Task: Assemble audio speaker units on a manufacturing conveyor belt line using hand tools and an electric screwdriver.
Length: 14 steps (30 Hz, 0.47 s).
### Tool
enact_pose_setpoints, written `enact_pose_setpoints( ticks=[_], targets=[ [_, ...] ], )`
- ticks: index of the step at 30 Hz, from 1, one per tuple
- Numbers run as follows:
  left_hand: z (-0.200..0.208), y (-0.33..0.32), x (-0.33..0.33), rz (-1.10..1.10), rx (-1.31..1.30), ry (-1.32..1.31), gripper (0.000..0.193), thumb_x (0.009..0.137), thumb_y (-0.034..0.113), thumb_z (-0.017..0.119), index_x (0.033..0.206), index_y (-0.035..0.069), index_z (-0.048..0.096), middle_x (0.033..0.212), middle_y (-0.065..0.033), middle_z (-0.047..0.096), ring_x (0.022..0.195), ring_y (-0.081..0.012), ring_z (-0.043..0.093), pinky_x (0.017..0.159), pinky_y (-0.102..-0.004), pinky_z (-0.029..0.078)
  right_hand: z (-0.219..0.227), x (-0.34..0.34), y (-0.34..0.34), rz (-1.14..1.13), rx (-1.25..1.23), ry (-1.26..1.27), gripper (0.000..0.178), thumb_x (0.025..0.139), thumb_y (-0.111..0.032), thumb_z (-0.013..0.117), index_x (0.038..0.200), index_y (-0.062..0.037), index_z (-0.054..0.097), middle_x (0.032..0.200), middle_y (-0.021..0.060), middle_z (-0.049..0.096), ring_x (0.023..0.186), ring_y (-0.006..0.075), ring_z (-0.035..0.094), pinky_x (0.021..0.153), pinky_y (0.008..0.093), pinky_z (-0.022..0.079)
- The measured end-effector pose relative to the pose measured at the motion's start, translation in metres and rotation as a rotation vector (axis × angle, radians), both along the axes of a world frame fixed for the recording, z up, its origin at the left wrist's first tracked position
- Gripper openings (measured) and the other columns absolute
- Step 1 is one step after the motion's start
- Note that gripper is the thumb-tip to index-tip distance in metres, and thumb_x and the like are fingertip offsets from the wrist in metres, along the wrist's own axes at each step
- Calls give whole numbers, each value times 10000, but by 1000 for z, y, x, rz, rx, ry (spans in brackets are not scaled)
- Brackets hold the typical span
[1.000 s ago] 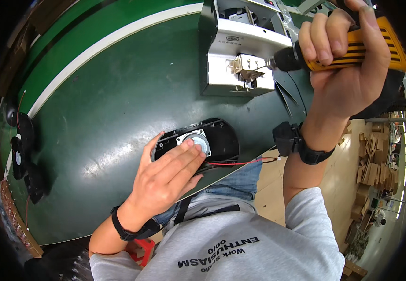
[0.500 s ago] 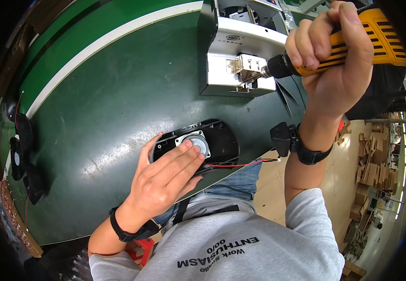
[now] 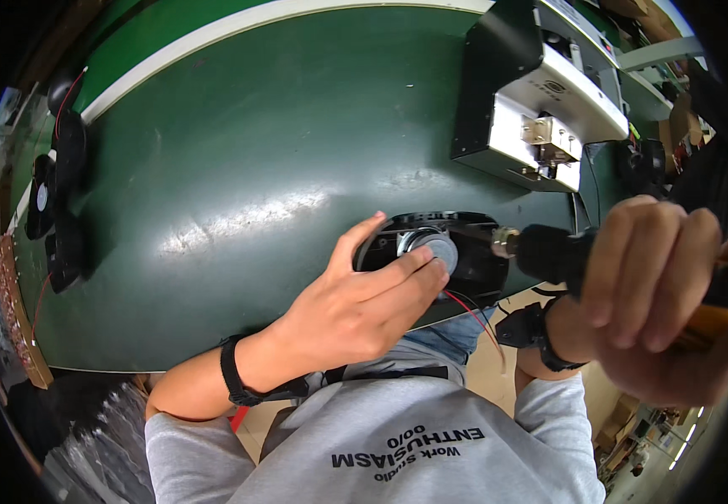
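A black oval speaker housing (image 3: 486,273) lies on the green table near its front edge. Inside it sits a round silver-backed speaker driver (image 3: 443,245), with red and black wires (image 3: 481,323) trailing over the near rim. My left hand (image 3: 356,307) steadies the driver: two fingertips press on its back, while another finger reaches the housing's far left rim. Wrapped around a yellow and black power screwdriver (image 3: 553,254) is my right hand (image 3: 658,277), blurred by motion. The metal tip points left, over the housing's right end; whether it touches is unclear.
A white and black screw feeder (image 3: 511,126) stands at the table's back right. Several black speaker parts (image 3: 66,202) with red wires lie along the left side. A brown cardboard edge (image 3: 24,328) runs by the left corner. Cardboard boxes show beyond the table at right.
The screwdriver has left the feeder's outlet and come down toward me, to the housing's right end. My left hand stays on the driver. The view has shifted, moving the scene sideways.
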<state>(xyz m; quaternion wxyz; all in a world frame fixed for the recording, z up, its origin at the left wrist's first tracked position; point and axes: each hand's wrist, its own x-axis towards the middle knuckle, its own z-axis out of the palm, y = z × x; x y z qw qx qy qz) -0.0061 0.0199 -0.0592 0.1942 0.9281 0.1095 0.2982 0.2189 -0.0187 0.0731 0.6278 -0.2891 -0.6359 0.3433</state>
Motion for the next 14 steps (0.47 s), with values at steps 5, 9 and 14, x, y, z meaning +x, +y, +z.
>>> enact_pose_setpoints(
  ticks=[5,9,14],
  targets=[
    [1,0,-1,0,27,2,262,845,127,707,1083,47,782,1117,-33,720,1225,-185,652,1065,-633,467,-21,-20,10,40,-50,31,366,1047,-393,584,1256,-105,496,695,-11,541,519,92,533,474,231,496],
    [1,2,-1,-11,15,-1,267,836,131,717,1080,44,780,1092,-29,716,1217,-178,654,1066,-640,475,-29,-28,12,33,-102,46,354,1056,-400,573,1251,-131,453,686,-5,527,506,96,514,478,245,495],
    [5,4,-3,-41,-13,40,262,856,125,720,1103,66,787,1117,-30,714,1214,-183,655,1072,-659,468,-36,-29,13,31,-124,35,350,1059,-408,568,1257,-146,446,698,2,537,507,104,519,490,244,496]
  ],
)
